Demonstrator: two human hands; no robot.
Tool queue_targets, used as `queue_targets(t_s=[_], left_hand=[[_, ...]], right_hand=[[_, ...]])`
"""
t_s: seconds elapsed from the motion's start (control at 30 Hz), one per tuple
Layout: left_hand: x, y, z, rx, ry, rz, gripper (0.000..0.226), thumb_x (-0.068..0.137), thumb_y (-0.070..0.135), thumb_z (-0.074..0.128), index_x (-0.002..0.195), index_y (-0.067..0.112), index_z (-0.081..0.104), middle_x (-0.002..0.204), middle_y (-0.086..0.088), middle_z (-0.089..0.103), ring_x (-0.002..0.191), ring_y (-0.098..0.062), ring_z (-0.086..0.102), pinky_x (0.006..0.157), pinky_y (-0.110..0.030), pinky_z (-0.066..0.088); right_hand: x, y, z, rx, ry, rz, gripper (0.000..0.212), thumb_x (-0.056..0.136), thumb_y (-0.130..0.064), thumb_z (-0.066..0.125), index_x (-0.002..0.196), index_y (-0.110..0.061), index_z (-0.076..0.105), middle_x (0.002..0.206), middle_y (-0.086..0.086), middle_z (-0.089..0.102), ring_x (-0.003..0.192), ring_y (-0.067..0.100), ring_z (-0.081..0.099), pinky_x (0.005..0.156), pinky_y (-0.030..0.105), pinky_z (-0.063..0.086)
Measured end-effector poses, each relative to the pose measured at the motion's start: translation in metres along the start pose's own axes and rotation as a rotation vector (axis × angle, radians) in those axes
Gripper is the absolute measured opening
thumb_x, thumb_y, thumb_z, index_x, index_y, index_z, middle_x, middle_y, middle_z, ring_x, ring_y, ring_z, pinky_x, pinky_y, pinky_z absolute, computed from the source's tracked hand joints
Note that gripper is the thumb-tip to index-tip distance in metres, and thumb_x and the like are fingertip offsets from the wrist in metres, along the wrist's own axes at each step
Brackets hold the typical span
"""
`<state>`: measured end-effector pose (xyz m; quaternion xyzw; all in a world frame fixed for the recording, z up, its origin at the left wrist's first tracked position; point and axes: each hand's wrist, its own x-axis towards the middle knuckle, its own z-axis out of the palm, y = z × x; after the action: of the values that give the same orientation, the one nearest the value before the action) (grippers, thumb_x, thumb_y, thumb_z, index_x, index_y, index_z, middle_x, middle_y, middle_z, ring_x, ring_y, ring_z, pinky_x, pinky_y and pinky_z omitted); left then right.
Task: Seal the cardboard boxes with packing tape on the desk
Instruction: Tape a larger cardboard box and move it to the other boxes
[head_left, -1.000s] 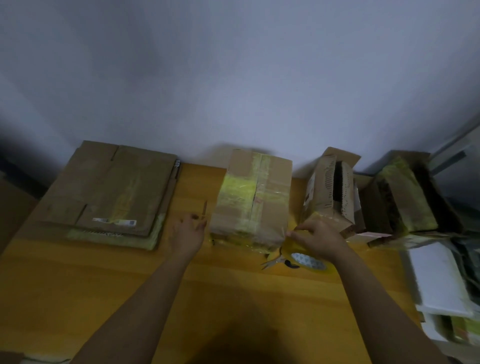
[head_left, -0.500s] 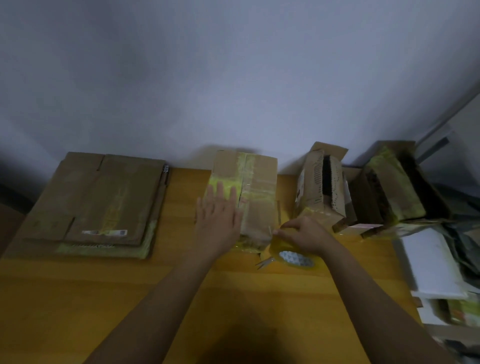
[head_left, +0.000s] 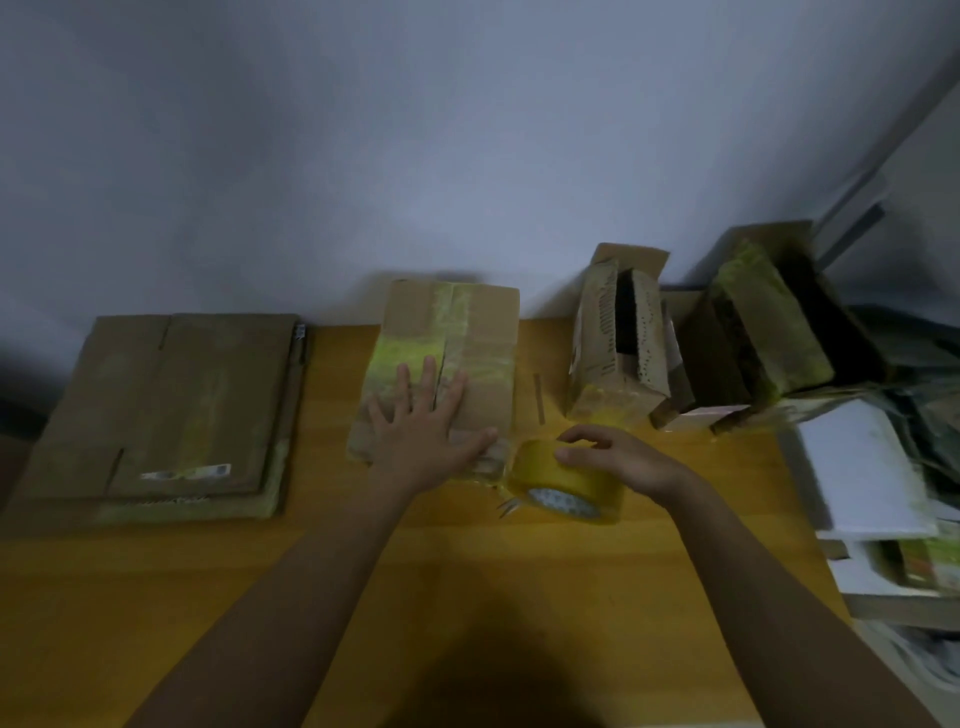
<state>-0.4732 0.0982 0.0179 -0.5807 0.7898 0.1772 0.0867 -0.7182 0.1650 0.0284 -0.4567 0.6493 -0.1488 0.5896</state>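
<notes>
Your left hand (head_left: 423, 431) lies flat, fingers spread and straight, on the top of the brown corrugated cardboard box (head_left: 447, 358) at the centre of the frame, whose seam carries glossy yellowish tape. Your right hand (head_left: 618, 457) curls its fingers over the round roll of yellow packing tape (head_left: 563, 480), which rests on the smooth orange wooden desk (head_left: 467, 571) just right of the box. A stack of flattened cardboard sheets (head_left: 166, 410) lies at left; an open-topped torn carton (head_left: 615, 358) stands at right.
</notes>
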Motion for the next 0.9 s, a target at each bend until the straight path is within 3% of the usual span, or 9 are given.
queue_targets(t_s=[0.07, 0.17, 0.27, 0.33, 0.47, 0.63, 0.7, 0.83, 0.9], left_hand=[[0.004, -0.004, 0.0, 0.023, -0.002, 0.023, 0.092, 0.075, 0.089, 0.017, 0.15, 0.044, -0.012, 0.158, 0.004, -0.028, 0.144, -0.028, -0.026, 0.112, -0.062, -0.009], [0.01, -0.009, -0.001, 0.04, -0.003, 0.054, 0.097, 0.062, 0.094, 0.002, 0.145, 0.049, -0.019, 0.157, 0.006, -0.028, 0.144, -0.026, -0.026, 0.112, -0.061, -0.01], [0.014, -0.013, -0.002, 0.053, 0.0, 0.09, 0.099, 0.053, 0.096, -0.006, 0.14, 0.051, -0.022, 0.155, 0.009, -0.031, 0.144, -0.025, -0.026, 0.113, -0.06, -0.011], [0.019, -0.013, -0.003, 0.068, -0.01, 0.127, 0.103, 0.054, 0.096, -0.005, 0.144, 0.05, -0.018, 0.15, 0.011, -0.035, 0.144, -0.024, -0.027, 0.113, -0.059, -0.013], [0.032, -0.024, -0.008, 0.08, -0.013, 0.202, 0.097, 0.058, 0.096, -0.001, 0.144, 0.053, -0.018, 0.151, 0.011, -0.034, 0.143, -0.022, -0.029, 0.113, -0.059, -0.014], [0.051, -0.017, -0.018, 0.212, -0.077, 0.484, 0.088, 0.061, 0.096, 0.002, 0.136, 0.057, -0.024, 0.152, 0.012, -0.032, 0.144, -0.02, -0.028, 0.114, -0.057, -0.014], [0.063, -0.008, -0.022, 0.273, -0.079, 0.575, 0.087, 0.066, 0.092, 0.009, 0.138, 0.055, -0.021, 0.153, 0.012, -0.029, 0.144, -0.019, -0.026, 0.114, -0.056, -0.014], [0.083, -0.019, -0.038, 0.378, -0.088, 0.593, 0.084, 0.075, 0.078, 0.019, 0.146, 0.049, -0.014, 0.158, 0.009, -0.025, 0.145, -0.021, -0.025, 0.114, -0.057, -0.013], [0.083, -0.02, -0.043, 0.415, -0.091, 0.569, 0.079, 0.082, 0.069, 0.026, 0.148, 0.047, -0.013, 0.158, 0.007, -0.026, 0.144, -0.022, -0.026, 0.114, -0.058, -0.013]], right_hand=[[-0.001, 0.013, 0.0, 0.11, -0.019, -0.042, 0.058, 0.063, -0.069, 0.072, 0.106, -0.03, 0.066, 0.121, -0.003, 0.059, 0.118, 0.024, 0.054, 0.098, 0.045, 0.044], [0.001, 0.018, 0.0, 0.126, 0.027, -0.031, 0.063, 0.07, -0.071, 0.071, 0.109, -0.022, 0.069, 0.118, 0.004, 0.066, 0.105, 0.024, 0.064, 0.094, 0.047, 0.05], [0.007, 0.019, 0.0, -0.385, 0.075, 0.085, 0.072, 0.081, -0.07, 0.059, 0.118, -0.01, 0.067, 0.122, 0.01, 0.065, 0.103, 0.027, 0.062, 0.084, 0.043, 0.053], [0.005, 0.022, 0.006, -0.569, 0.088, 0.104, 0.075, 0.086, -0.069, 0.052, 0.121, -0.004, 0.065, 0.125, 0.02, 0.062, 0.108, 0.036, 0.06, 0.089, 0.049, 0.051], [-0.001, 0.022, 0.012, -0.336, 0.069, 0.102, 0.071, 0.086, -0.069, 0.052, 0.12, -0.008, 0.065, 0.128, 0.02, 0.061, 0.112, 0.035, 0.059, 0.096, 0.051, 0.049], [-0.005, 0.04, 0.031, -0.338, -0.094, 0.125, 0.068, 0.089, -0.07, 0.046, 0.129, -0.017, 0.061, 0.139, 0.007, 0.054, 0.117, 0.026, 0.055, 0.098, 0.044, 0.047], [-0.009, 0.048, 0.04, -0.216, -0.1, 0.116, 0.056, 0.095, -0.061, 0.045, 0.134, -0.023, 0.056, 0.145, 0.002, 0.048, 0.127, 0.023, 0.049, 0.103, 0.038, 0.043], [-0.011, 0.051, 0.065, 0.096, -0.066, 0.061, 0.045, 0.1, -0.047, 0.045, 0.141, -0.031, 0.046, 0.154, -0.009, 0.033, 0.14, 0.017, 0.035, 0.109, 0.034, 0.034], [-0.008, 0.048, 0.078, 0.152, -0.052, 0.05, 0.048, 0.099, -0.048, 0.046, 0.145, -0.035, 0.042, 0.154, -0.011, 0.03, 0.136, 0.016, 0.037, 0.106, 0.034, 0.034]])
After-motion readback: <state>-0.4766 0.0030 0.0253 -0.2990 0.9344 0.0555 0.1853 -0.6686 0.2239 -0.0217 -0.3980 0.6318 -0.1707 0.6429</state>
